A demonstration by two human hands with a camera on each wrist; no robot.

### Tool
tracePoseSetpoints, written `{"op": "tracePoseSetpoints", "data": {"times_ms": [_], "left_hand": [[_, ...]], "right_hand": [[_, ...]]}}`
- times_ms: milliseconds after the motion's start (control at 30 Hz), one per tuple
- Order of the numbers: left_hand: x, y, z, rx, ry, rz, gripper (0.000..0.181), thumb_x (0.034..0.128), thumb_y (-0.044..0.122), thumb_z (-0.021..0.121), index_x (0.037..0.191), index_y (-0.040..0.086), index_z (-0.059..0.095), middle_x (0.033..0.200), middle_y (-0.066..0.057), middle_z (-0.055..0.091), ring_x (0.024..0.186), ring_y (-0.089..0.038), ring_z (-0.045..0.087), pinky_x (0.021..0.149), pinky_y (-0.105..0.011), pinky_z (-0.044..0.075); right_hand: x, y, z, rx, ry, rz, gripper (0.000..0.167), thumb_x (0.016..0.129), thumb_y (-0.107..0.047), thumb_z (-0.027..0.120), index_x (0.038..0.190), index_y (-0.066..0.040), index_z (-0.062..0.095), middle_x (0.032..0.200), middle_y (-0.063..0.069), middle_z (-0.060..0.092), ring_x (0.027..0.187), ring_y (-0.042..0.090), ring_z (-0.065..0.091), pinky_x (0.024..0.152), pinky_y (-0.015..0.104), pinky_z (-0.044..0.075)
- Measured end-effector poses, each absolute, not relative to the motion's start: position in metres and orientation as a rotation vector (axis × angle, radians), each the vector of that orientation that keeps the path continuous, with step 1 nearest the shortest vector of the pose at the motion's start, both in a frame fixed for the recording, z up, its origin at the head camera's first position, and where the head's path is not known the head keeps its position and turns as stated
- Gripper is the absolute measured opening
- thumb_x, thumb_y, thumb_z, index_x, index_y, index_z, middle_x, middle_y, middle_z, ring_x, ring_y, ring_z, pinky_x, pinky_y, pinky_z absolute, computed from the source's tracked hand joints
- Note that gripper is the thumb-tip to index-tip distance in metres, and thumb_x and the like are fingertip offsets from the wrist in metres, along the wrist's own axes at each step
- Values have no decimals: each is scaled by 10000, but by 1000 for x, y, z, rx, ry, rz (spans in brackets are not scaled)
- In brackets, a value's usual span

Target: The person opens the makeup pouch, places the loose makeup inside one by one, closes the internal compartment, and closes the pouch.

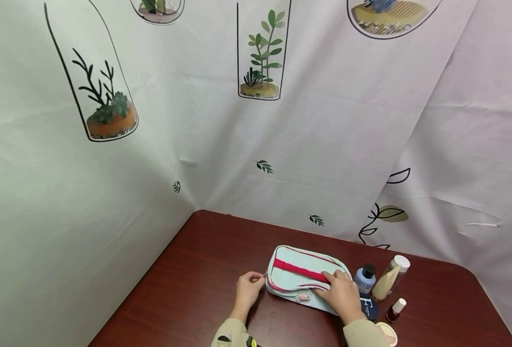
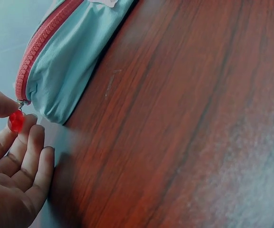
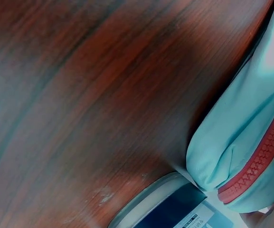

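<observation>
A pale mint cosmetic bag (image 1: 299, 270) with a red strap (image 1: 298, 270) and red zipper (image 2: 42, 42) lies on the table. At its left end, my left hand (image 1: 248, 289) pinches the red bead zipper pull (image 2: 16, 121) between thumb and fingers. The zipper's teeth look closed along the stretch seen in the left wrist view. My right hand (image 1: 343, 295) grips the bag's right end near the strap's end, thumb on the front side and fingers over the top. Only a small part of that hand shows in the right wrist view.
Right of the bag stand a blue bottle with a black cap (image 1: 364, 279), a cream tube (image 1: 386, 283) and a white-capped bottle (image 1: 401, 262). A dark round compact (image 1: 370, 308), a nail polish bottle (image 1: 396, 311) and a round pale compact (image 1: 387, 334) lie nearer. Patterned cloth hangs behind.
</observation>
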State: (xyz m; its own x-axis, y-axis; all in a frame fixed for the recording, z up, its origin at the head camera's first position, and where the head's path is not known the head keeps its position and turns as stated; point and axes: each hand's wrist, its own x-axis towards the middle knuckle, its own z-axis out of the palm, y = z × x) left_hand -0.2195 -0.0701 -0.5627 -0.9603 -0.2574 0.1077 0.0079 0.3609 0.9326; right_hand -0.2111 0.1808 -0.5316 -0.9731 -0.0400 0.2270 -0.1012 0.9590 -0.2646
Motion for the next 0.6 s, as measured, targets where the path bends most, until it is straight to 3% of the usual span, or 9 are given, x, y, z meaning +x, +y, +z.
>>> {"op": "tracePoseSetpoints", "data": {"times_ms": [300,600], "left_hand": [[-219,-69,-562,228,-2390,-1635,63,707,81,675,753,39,674,651,-1,600,608,-100,525,561,-260,430],[-218,-69,-561,232,-2397,-1647,66,709,79,670,760,37,670,651,-2,592,603,-97,514,558,-261,431]], "right_hand": [[-211,179,-531,72,-2919,427,569,646,-465,780,1075,-103,685,755,33,469,732,223,457,644,426,388],[-212,178,-534,34,-2928,386,554,668,-500,751,1061,-115,682,838,95,531,850,297,504,721,497,408]]}}
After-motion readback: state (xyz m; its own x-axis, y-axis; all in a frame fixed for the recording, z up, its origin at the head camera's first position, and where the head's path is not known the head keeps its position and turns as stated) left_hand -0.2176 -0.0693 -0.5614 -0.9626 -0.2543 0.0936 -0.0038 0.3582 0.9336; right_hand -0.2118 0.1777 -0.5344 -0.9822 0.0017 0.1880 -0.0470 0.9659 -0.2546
